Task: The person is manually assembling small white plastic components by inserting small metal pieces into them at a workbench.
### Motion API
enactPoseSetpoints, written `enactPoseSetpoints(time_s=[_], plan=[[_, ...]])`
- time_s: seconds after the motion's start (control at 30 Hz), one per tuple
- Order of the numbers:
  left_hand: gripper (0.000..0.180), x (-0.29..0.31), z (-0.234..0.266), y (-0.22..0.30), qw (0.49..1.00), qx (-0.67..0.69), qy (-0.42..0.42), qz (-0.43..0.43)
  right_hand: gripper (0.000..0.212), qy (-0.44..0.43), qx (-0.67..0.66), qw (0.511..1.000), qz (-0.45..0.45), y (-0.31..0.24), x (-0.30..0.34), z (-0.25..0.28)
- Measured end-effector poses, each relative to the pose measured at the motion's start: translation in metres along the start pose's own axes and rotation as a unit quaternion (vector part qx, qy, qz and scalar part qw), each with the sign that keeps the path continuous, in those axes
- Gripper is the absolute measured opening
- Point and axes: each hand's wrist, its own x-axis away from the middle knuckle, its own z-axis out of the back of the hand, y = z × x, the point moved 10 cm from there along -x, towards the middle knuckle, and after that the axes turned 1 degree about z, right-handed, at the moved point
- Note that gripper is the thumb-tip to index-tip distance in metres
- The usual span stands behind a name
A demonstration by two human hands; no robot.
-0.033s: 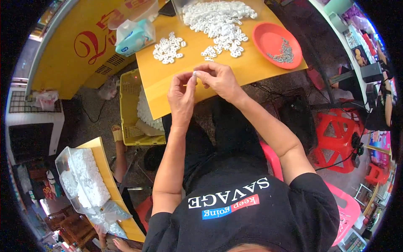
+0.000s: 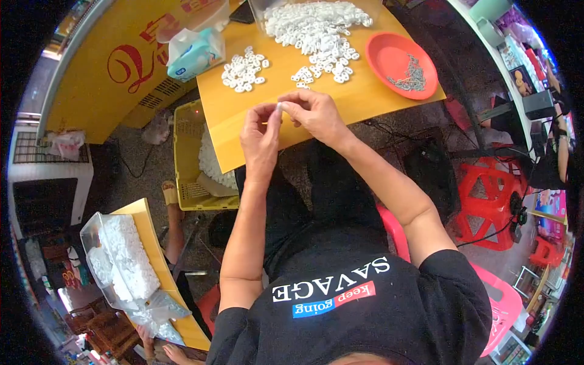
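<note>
Over the near edge of the yellow table (image 2: 237, 143), my left hand (image 2: 261, 137) and my right hand (image 2: 313, 115) meet at the fingertips. Both are closed in a pinch on a small white plastic piece (image 2: 280, 106), mostly covered by the fingers. Beyond them lies a small pile of white oval plastic pieces with holes (image 2: 243, 70). A much larger heap of the same pieces (image 2: 316, 36) spills from a clear bin at the far side. To the right stands a red plastic dish (image 2: 386, 52) with small metal pins or hooks (image 2: 412, 76) in it.
A tissue pack (image 2: 194, 55) lies at the table's far left corner. Below the left edge, a yellow crate (image 2: 187, 152) holds white pieces. At lower left, another person's hands (image 2: 176, 353) are beside a table with a clear bin (image 2: 94, 249). Red stools (image 2: 490, 201) stand right.
Both hands have shifted very slightly left, still pinched together on the small white piece. The piles and the dish are unchanged.
</note>
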Motion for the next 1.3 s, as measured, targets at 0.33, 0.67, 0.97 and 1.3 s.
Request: enactPoseSetpoints(time_s=[0.33,0.67,0.97,1.3], plan=[[0.011,-0.038,0.032,0.013,0.939,-0.315,0.061,-0.122,0.010,0.095,0.422,0.879,0.200,-0.048,-0.026,0.051],[0.014,-0.044,0.030,0.002,0.943,-0.304,0.076,-0.115,0.012,-0.007,0.575,0.790,0.215,-0.038,-0.040,0.022],[0.015,-0.021,0.016,0.018,0.971,-0.180,0.072,-0.143,0.018,-0.130,0.664,0.702,0.219,-0.030,-0.069,-0.009],[0.018,-0.004,-0.002,0.041,0.981,-0.060,0.036,-0.180,0.022,-0.119,0.060,0.983,-0.123,-0.009,-0.035,0.009]])
